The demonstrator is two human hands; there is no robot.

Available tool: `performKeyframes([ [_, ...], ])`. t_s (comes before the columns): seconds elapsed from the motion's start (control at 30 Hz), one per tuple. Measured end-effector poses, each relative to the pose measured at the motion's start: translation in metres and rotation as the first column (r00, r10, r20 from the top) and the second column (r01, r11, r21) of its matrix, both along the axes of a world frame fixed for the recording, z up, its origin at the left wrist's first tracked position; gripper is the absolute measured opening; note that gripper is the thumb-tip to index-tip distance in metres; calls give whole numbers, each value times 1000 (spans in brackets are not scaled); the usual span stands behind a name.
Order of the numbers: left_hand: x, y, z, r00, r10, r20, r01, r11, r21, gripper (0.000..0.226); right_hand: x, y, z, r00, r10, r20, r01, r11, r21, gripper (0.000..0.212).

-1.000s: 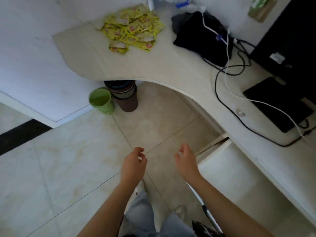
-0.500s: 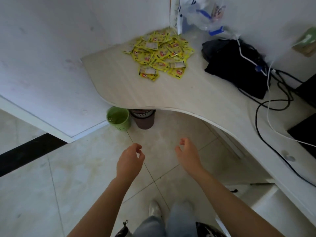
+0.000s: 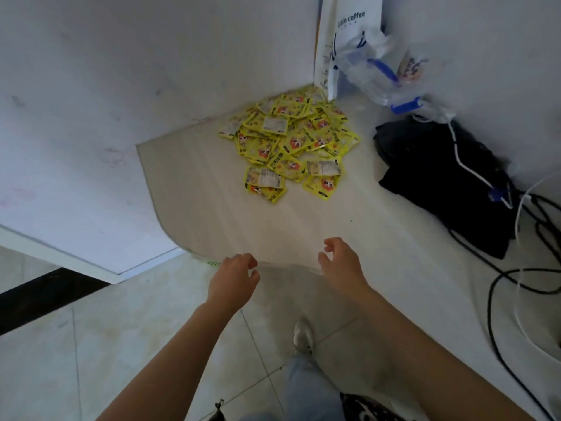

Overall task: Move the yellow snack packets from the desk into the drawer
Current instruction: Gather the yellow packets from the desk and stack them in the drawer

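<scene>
Our left hand (image 3: 233,276) and right hand (image 3: 341,262) hang empty with fingers loosely curled over the curved front edge of the tabletop (image 3: 212,202), placed, we judge, to reach for the yellow snack packets (image 3: 291,144). Those lie in an overlapping heap near the tabletop's far corner, against the white walls and well apart from both hands. Beside the heap sit a clear plastic bag (image 3: 376,71), a black bundle (image 3: 440,171) and cables (image 3: 522,268); the drawer is out of view.
</scene>
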State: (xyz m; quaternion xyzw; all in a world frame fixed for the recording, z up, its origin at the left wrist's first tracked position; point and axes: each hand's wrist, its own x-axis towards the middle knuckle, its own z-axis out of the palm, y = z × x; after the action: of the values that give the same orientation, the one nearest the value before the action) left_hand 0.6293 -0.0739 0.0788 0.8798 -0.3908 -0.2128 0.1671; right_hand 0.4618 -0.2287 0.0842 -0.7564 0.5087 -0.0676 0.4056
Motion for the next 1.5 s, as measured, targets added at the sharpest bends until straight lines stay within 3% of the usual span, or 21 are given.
performKeyframes([
  [0.4, 82, -126, 8, 994, -64, 83, 52, 990, 134, 30, 72, -158, 10, 981, 153, -123, -163, 984, -77, 36],
  [0.6, 133, -170, 9, 983, -153, 102, 140, 983, 120, 32, 113, -194, 8, 964, 188, -190, -209, 973, -101, 35],
  [0.87, 179, -213, 2, 962, -248, 112, 221, 952, 209, 32, 143, -224, 3, 917, 219, -332, -278, 950, -142, 33],
  [1.1, 185, -238, -13, 920, -366, 141, 311, 900, 306, 46, 158, -248, -3, 880, 254, -402, -334, 932, -142, 32],
  [1.33, 188, -247, -20, 892, -425, 157, 353, 868, 349, 60, 161, -266, -14, 751, 421, -509, -508, 861, -38, 67],
  [1.5, 189, -249, -22, 876, -464, 135, 387, 841, 377, 77, 163, -274, -20, 657, 477, -584, -591, 807, -6, 79],
])
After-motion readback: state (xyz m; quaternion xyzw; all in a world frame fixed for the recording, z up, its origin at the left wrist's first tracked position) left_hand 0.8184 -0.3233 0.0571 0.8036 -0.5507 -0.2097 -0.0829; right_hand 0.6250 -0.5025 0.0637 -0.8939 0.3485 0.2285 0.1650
